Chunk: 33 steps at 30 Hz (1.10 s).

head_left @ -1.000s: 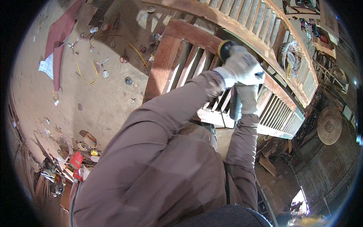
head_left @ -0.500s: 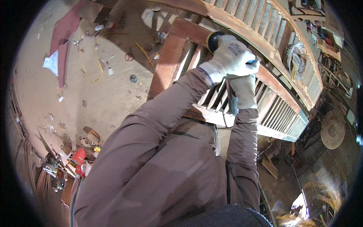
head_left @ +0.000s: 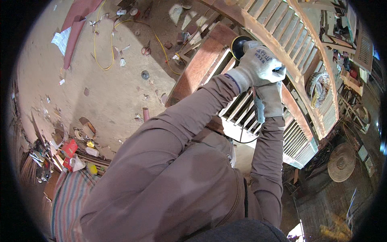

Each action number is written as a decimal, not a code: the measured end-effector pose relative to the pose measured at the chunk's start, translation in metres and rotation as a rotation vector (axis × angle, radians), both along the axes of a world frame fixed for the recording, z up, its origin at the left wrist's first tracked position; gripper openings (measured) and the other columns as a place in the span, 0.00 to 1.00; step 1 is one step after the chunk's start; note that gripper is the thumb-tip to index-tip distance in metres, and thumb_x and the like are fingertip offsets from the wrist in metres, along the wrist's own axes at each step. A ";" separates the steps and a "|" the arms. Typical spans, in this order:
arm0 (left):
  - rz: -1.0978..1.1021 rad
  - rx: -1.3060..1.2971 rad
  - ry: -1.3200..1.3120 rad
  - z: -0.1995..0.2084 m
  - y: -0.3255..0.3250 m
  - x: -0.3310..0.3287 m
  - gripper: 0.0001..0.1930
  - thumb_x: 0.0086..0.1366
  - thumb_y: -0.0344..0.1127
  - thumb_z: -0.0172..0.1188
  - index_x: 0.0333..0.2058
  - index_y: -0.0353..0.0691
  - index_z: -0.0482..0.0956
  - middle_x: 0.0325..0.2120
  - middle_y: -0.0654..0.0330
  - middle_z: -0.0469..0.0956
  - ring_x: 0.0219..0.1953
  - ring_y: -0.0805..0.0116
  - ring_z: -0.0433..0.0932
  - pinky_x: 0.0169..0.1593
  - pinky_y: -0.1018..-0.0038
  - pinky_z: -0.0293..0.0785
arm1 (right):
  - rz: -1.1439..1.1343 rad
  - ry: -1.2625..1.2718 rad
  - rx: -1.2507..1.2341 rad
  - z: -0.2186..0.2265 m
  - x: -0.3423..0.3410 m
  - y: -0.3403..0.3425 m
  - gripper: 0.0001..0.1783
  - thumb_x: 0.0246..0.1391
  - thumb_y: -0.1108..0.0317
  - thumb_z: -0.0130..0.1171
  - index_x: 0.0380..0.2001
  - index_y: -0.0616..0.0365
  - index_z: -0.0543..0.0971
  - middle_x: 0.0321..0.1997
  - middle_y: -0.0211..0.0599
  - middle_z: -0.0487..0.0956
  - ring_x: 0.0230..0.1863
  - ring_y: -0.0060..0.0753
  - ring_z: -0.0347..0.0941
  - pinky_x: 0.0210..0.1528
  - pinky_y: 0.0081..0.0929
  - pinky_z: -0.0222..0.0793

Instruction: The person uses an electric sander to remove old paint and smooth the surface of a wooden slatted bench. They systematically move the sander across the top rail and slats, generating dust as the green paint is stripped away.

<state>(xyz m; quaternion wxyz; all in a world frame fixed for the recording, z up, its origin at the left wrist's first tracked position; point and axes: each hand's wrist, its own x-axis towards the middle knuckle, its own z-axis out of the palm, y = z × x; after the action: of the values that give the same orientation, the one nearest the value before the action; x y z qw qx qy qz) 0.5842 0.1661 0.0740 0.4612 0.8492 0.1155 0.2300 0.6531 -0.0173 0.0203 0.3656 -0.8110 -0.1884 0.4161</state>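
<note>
Grinder (head_left: pixel 252 64) looks like a stiff, weighty power tool, best held with both hands on its body as shown: the gloved left hand (head_left: pixel 258 64) is wrapped tight over the head, the gloved right hand (head_left: pixel 269 99) closed round the rear handle. It sits on the reddish top rail of the slatted wooden frame (head_left: pixel 201 68). Its long axis runs from the handle near the person up and left, black disc (head_left: pixel 238 45) leading
</note>
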 end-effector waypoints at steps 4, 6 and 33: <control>-0.025 0.036 0.042 0.005 0.022 -0.012 0.17 0.62 0.54 0.66 0.24 0.48 0.86 0.24 0.60 0.83 0.31 0.54 0.83 0.37 0.56 0.74 | -0.009 -0.034 0.115 -0.005 -0.002 0.015 0.28 0.66 0.68 0.63 0.66 0.58 0.69 0.62 0.40 0.76 0.58 0.35 0.74 0.63 0.33 0.71; 0.068 -0.006 -0.119 -0.002 0.032 -0.024 0.15 0.60 0.49 0.69 0.21 0.47 0.85 0.23 0.57 0.83 0.27 0.54 0.82 0.33 0.59 0.75 | 0.053 -0.057 0.123 0.002 -0.015 0.040 0.29 0.64 0.68 0.65 0.66 0.59 0.70 0.63 0.42 0.77 0.61 0.37 0.74 0.67 0.34 0.68; -0.280 0.041 -0.024 0.008 -0.080 0.040 0.18 0.64 0.51 0.64 0.19 0.48 0.84 0.20 0.58 0.82 0.25 0.52 0.81 0.35 0.55 0.72 | 0.051 -0.625 -0.115 -0.006 -0.017 -0.070 0.25 0.72 0.67 0.57 0.68 0.56 0.64 0.66 0.40 0.72 0.67 0.33 0.68 0.72 0.33 0.65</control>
<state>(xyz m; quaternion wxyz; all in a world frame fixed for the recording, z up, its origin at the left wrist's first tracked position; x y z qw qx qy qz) 0.6244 0.0861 0.0818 0.4727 0.8634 -0.0141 0.1758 0.6361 -0.0873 0.0139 0.2331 -0.9139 -0.2881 0.1660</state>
